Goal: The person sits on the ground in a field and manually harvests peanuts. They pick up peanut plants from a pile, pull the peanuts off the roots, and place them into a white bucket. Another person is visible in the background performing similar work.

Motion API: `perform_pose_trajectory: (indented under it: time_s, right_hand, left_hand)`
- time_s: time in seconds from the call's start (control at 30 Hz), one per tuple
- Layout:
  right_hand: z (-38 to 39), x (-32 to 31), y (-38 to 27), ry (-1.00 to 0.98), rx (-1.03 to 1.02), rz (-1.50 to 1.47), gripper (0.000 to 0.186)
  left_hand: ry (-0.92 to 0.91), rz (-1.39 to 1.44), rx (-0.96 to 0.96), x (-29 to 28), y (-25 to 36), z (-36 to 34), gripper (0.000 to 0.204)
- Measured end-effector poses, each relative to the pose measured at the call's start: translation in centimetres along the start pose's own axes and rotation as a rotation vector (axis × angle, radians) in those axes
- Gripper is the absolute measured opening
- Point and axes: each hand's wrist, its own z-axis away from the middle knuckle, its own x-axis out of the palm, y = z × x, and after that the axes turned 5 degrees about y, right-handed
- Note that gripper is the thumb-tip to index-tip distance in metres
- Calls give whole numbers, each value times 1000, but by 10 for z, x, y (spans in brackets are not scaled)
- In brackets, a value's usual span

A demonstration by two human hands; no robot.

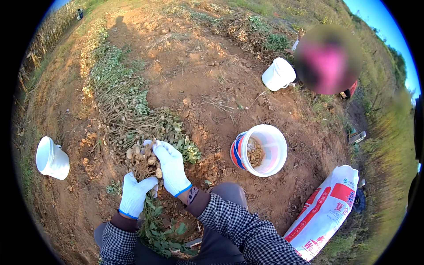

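Note:
Between my two gloved hands is a peanut plant, its root end bunched with pale peanuts (140,155) and its green leaves (161,225) hanging down toward my lap. My left hand (134,191), in a white knit glove, is closed around the stems just below the pods. My right hand (170,165), gloved alike, has its fingers closed at the upper right of the cluster, among the pods. Whether it pinches a single peanut is hidden. A white bucket with a red and blue side (240,151) stands to the right, with peanuts (255,154) inside.
A row of pulled peanut plants (128,95) stretches away ahead of me. White buckets stand at the far left (53,158) and the upper right (278,74), the latter beside a blurred person in pink. A white and red sack (324,212) lies at the lower right.

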Motion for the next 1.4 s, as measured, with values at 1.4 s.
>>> perform_pose_trajectory:
  time_s: [1.4]
  right_hand:
    - [40, -175, -173, 103, -701, 1399, 34]
  left_hand:
    - [15, -22, -102, -37, -8, 9, 44]
